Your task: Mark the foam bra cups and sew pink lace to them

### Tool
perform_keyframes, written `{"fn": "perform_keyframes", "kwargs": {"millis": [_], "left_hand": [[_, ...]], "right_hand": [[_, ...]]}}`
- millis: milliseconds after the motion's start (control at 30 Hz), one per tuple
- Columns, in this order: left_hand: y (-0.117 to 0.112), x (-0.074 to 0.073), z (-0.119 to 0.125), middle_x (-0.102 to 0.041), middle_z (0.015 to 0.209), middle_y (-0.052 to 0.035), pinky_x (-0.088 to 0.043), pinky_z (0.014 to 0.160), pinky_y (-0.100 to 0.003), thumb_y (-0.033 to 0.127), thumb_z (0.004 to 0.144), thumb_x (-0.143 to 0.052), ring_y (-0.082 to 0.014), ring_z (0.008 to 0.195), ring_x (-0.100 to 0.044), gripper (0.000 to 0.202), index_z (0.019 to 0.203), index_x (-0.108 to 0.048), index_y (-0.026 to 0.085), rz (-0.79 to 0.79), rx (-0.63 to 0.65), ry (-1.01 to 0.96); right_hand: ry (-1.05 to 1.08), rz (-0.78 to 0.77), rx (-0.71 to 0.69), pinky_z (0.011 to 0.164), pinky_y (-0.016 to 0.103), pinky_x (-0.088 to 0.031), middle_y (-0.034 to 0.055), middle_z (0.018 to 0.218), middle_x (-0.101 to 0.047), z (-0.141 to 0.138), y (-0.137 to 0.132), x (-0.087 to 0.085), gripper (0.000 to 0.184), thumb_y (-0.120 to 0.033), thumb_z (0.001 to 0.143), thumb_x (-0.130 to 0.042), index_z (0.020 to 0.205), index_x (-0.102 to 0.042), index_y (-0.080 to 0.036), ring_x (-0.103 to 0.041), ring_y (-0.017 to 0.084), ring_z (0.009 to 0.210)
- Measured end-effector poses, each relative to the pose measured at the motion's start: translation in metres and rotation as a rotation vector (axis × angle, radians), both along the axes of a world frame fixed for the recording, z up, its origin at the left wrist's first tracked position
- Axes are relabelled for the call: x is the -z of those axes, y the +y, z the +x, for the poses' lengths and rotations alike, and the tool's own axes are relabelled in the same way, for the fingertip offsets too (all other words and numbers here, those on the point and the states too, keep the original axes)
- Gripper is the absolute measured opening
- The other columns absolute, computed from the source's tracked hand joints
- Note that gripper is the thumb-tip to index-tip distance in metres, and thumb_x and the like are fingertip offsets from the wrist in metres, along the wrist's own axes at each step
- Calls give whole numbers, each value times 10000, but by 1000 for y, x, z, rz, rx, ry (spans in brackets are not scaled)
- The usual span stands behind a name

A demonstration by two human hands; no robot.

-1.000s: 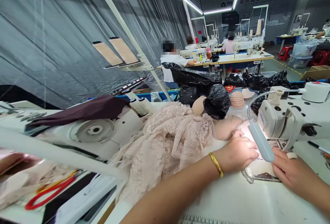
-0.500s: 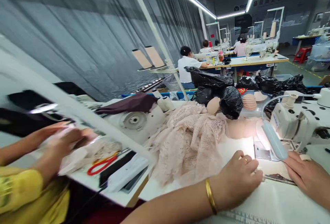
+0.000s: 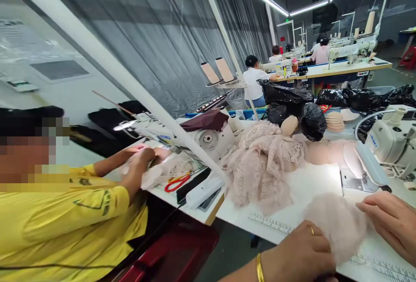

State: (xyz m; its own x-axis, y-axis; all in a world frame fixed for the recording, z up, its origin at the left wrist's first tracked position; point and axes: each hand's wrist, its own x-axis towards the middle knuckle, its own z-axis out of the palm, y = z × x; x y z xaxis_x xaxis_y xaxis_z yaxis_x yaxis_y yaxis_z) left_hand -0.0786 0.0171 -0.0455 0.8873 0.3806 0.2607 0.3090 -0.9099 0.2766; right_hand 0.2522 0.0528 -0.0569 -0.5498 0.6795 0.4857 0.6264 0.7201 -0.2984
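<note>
A blurred pale pink padded lace piece [image 3: 338, 223] lies at the near edge of the white sewing table [image 3: 312, 184]. My left hand [image 3: 302, 254], with a gold bangle and a ring, curls on its left side. My right hand [image 3: 391, 221] grips its right side with bent fingers. A white sewing machine [image 3: 390, 141] with a lit lamp arm [image 3: 370, 167] stands just beyond my right hand.
A heap of pink lace [image 3: 263, 165] lies left of the lit patch. Black bags [image 3: 308, 117] and stacked foam cups [image 3: 334, 121] sit behind. A co-worker in a yellow shirt [image 3: 65, 217] handles fabric at the left table, beside red scissors [image 3: 177, 182]. More people sew at far tables.
My view has swung left and the co-worker has come into sight. Both my hands have drawn back from the machine toward the table edge, bringing the pink piece with them.
</note>
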Motion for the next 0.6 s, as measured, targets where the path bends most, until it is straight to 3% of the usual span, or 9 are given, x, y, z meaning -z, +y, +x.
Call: {"fn": "perform_keyframes", "kwargs": {"millis": [67,167,233,300,433,533,600], "left_hand": [[2,-16,-2,-698,784,33,-514,889,-291,373,999,-710,-142,797,-645,204,895,-610,228,-97,-65,-86],[14,-32,-6,-727,930,-21,-524,834,-309,285,1027,-633,-179,881,-667,63,1037,-657,228,-143,-350,-237],[25,-33,-4,-736,1094,-74,-538,881,-367,293,1018,-664,-234,1007,-673,179,1180,-666,215,-100,-520,-245],[36,-28,1,-740,1117,-88,-542,885,-415,299,965,-755,-269,1013,-671,285,1219,-677,197,-79,-600,-155],[51,-20,11,-731,904,-25,-499,799,-378,189,965,-735,-225,859,-647,37,935,-727,208,-106,-589,-75],[53,-21,15,-731,950,-32,-496,831,-371,184,997,-683,-216,899,-641,95,936,-744,224,-83,-550,-248],[53,-25,16,-739,1031,-50,-515,888,-374,187,1018,-634,-223,985,-662,110,971,-727,224,-100,-505,-381]], "right_hand": [[14,-84,15,877,393,-591,76,1200,-738,-11,-6,-14,247,-304,1088,-554,1291,-693,-319,-708,258,1060],[62,-290,119,877,441,-582,87,1163,-730,-25,-5,-29,252,-408,1120,-496,1231,-691,-293,-694,278,1058],[62,-454,170,820,446,-575,81,1081,-720,-34,-2,-33,307,-472,1122,-467,1187,-691,-272,-686,280,985],[56,-554,180,796,446,-561,69,1015,-696,-43,1,-33,288,-465,1101,-495,1145,-682,-250,-665,276,931],[84,-547,146,839,468,-537,71,1023,-680,-59,5,-26,201,-371,1028,-596,1147,-680,-233,-635,286,961],[173,-543,76,907,470,-524,87,1132,-699,-68,6,-23,265,-351,1020,-614,1256,-680,-250,-631,291,1050],[251,-567,43,903,448,-519,77,1094,-699,-71,6,-24,245,-345,1018,-613,1231,-696,-257,-636,278,1026]]}}
